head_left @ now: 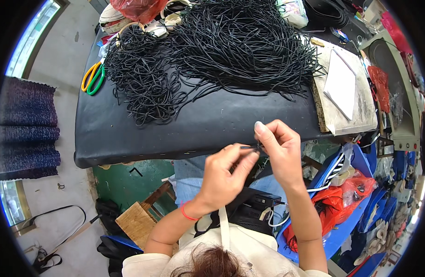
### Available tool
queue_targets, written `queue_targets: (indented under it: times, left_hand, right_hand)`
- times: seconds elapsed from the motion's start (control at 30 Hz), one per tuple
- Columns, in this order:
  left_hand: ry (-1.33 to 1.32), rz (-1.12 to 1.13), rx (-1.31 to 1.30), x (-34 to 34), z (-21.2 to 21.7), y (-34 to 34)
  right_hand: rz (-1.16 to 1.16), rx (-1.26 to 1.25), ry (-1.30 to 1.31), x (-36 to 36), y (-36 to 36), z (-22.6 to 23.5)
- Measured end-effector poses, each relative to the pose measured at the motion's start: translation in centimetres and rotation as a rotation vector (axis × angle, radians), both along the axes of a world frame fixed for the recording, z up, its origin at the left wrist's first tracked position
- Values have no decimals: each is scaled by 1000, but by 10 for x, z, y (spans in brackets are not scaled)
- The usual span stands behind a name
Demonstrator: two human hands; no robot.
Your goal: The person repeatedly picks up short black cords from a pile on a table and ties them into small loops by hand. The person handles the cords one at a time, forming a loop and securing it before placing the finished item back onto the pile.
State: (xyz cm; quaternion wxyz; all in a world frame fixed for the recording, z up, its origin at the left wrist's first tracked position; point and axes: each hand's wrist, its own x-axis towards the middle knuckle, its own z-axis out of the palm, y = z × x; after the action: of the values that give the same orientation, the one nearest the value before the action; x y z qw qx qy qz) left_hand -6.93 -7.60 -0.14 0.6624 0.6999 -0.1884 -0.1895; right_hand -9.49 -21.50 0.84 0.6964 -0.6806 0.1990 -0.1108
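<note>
- Hair of mine (210, 265), below both hands.
- Left hand (226, 177), right hand (283, 150): fingertips pinched on black cord (246, 147) between them.
- Tangled heap (242, 51) beyond both.
- Judging: fine fingertip work on cord; next move probably calls for steady pinch, even tension.

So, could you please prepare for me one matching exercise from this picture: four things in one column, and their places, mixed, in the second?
Things:
1. scissors
2. white sheet
3. red band
4. thin black cord

Places:
A. pinched in the left hand, close to the right hand
B. on the pale board, at the right of the table
C. around the person's left wrist
D. near the left edge of the black table

Right pairs: 1-D, 2-B, 3-C, 4-A
</note>
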Motion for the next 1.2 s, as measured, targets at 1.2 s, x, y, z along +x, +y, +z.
queue_targets:
  times: [1.2]
  left_hand:
    - [521, -264, -383, 27, 5, 10]
  right_hand:
    - [259, 90, -105, -8, 1, 16]
